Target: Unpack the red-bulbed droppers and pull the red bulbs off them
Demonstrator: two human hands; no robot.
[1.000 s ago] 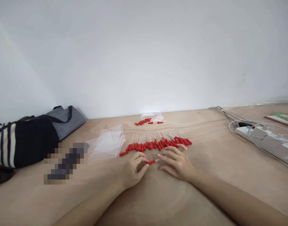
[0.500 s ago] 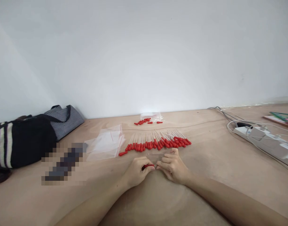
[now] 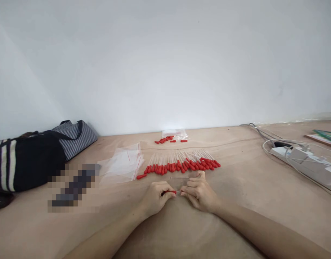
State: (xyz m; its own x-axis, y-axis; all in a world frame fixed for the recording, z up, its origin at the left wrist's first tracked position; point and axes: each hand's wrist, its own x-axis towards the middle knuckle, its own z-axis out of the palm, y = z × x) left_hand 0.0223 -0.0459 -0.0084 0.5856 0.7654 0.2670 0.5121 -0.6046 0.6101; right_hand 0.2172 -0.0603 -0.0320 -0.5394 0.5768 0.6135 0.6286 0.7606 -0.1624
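My left hand (image 3: 160, 196) is closed, pinching a red rubber dropper bulb (image 3: 173, 192) with its mouth toward the right. A clear glass dropper tube (image 3: 178, 192) meets the bulb's mouth, its other end pinched in my right hand (image 3: 199, 192). How deep the tube sits in the bulb I cannot tell. A second glass tube (image 3: 179, 177) sticks out leftward from my right hand's other fingers. Just beyond the hands lies a row of droppers (image 3: 181, 164) with red bulbs facing me. One loose red bulb (image 3: 141, 176) lies at the row's left end.
Clear zip bags (image 3: 122, 162) lie left of the row. Farther back are more red bulbs (image 3: 164, 139) and glass tubes (image 3: 183, 135) by a bag. Black and striped bags (image 3: 41, 158) stand left, beside a blurred-out object (image 3: 76, 187). A power strip (image 3: 303, 158) with cables lies right.
Slightly more of the glass tube shows between my hands, which have shifted a little apart. The bulb and both tubes are still held; the row is unchanged.
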